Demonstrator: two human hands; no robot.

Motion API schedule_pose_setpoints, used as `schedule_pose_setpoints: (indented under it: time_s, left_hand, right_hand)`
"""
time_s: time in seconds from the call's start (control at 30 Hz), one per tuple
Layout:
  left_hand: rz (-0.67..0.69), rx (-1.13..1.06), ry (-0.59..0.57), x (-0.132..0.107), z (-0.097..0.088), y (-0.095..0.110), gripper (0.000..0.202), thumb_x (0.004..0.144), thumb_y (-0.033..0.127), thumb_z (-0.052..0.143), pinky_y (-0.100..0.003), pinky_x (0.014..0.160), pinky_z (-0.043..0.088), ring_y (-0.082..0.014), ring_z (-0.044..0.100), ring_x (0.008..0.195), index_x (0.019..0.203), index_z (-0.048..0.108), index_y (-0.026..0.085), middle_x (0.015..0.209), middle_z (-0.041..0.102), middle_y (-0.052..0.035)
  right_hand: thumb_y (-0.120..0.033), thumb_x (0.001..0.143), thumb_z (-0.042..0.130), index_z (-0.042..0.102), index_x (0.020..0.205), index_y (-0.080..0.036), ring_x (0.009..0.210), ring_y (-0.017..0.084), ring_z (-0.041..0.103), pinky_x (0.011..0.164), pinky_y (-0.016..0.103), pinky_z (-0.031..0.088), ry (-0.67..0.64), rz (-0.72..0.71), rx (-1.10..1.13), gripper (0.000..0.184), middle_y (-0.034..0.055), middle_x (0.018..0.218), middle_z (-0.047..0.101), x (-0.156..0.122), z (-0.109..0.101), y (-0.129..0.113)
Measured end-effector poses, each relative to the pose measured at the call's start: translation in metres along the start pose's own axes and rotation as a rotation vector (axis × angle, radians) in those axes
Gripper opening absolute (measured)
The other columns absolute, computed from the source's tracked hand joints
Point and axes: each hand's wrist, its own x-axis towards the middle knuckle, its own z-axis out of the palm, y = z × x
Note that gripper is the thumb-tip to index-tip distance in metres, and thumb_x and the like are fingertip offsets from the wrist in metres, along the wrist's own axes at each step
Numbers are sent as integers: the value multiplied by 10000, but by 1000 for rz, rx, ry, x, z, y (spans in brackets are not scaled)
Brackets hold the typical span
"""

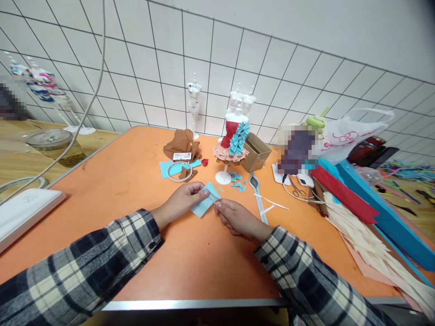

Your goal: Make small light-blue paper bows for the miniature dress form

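Note:
Over the front middle of the orange table, my left hand (186,199) pinches a small light blue piece of crepe paper (203,209) between thumb and fingers. My right hand (238,216) is closed on a thin, pale, stick-like tool (214,201), whose tip lies on the paper's right edge. Its exact kind is too small to tell. Just beyond the hands stands a small white mannequin (231,118) dressed in a red bodice, a light blue ruffle (239,138) and a peach ruffled skirt (231,153). Light blue scraps (238,185) lie by its base.
Left of the mannequin are a tape roll (169,177), a small white box (182,156) and brown crepe paper (181,141). A cardboard box (257,156), scissors (299,192), a grey strap-like item (260,206) and cream paper strips (356,231) are rightward. A cable (98,86) hangs left.

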Motion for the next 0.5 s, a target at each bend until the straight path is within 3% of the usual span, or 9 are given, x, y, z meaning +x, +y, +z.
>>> schedule_pose_setpoints:
  time_s: [0.5]
  left_hand:
    - [8,-1,14,0,10,1,389,833,547,570,-192,480,348,-95,484,544,832,573,158,672,606,23]
  right_hand:
    - [-528,952,358,472,871,-227,362,47,196,285,141,180,44,-15,17,331,-95,543,327,1,2,0]
